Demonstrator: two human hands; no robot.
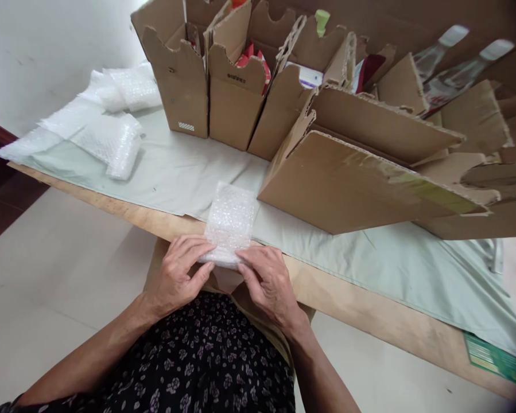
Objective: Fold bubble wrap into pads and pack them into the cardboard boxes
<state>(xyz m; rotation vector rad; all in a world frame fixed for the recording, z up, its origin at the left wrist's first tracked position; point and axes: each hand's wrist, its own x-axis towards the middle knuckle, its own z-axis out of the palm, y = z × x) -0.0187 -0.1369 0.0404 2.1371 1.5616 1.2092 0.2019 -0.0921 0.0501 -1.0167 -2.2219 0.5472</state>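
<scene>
A strip of clear bubble wrap (231, 209) lies at the front edge of the cloth-covered table, its near end rolled or folded into a thick band. My left hand (183, 265) grips the left end of that band between thumb and fingers. On the right end, my right hand (265, 276) holds it the same way. The far part of the strip lies flat on the cloth. Whether anything is wrapped inside the band, I cannot tell.
More bubble wrap pieces (105, 123) are heaped at the table's left end. Several open cardboard boxes (236, 97) line the back, some with packets inside. A large cardboard box (348, 178) stands right of the strip. Behind it are two clear bottles (464, 74) with white caps.
</scene>
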